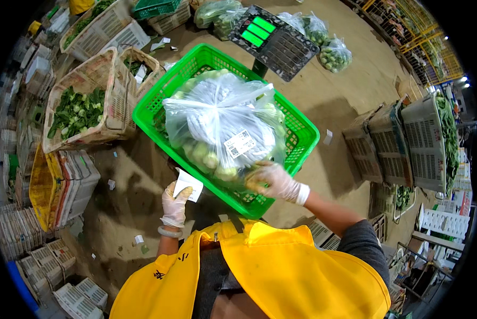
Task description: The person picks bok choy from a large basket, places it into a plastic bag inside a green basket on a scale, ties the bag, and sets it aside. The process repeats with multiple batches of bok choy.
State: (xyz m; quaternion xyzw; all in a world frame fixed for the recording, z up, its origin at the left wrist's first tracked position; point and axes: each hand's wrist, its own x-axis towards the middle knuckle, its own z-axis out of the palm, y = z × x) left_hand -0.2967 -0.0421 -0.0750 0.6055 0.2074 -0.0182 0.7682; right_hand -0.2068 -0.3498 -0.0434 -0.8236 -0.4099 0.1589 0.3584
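Note:
A green plastic basket (302, 153) stands in front of me beside the display and keypad of an electronic scale (274, 42). In the basket lies a clear plastic bag (222, 119) of leafy green vegetables, gathered at the top and bearing a white printed label (240, 144). My left hand (177, 201), in a thin translucent glove, holds a white paper slip (189, 186) near the basket's lower left side. My right hand (272, 181), gloved likewise and slightly blurred, is at the bag's lower right edge with fingers bent; whether it grips the bag I cannot tell.
At left, a crate (114, 91) holds leafy greens, with yellow and white stacked crates (47, 187) below it. Several bagged vegetables (335, 54) lie on the floor beyond the scale. Stacked crates (390, 141) with greens stand at right. Paper scraps (328, 136) litter the floor.

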